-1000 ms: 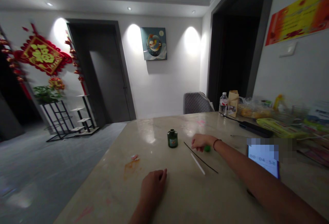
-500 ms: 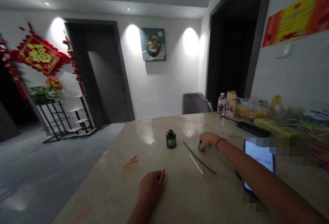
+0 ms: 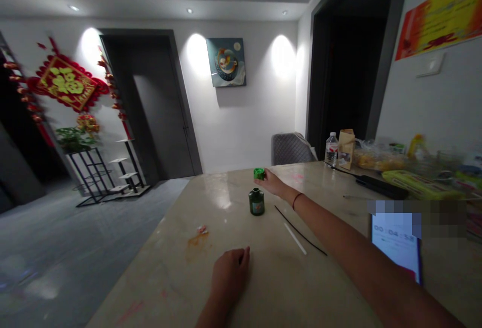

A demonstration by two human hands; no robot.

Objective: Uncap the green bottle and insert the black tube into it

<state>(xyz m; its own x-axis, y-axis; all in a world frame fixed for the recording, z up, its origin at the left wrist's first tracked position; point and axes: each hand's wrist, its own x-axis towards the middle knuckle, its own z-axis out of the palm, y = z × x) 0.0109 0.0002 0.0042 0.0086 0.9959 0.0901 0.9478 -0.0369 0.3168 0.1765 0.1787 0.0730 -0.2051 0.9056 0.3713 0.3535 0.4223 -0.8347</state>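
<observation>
Green cap [image 3: 258,173], pinched by right fingers [image 3: 265,177]

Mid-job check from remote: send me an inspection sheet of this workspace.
Surface: pale stone table; orange stain, small scrap.
Job's things: green bottle upright; green cap beyond it; thin black stick and white stick lying apart.
Clutter: water bottle, paper bag, lit phone.
Grips: right hand holds the cap at its fingertips; left hand rests on the table, holding nothing visible.
Cables: thin dark cable by a black case.
Surroundings: grey chair, plant stand.
</observation>
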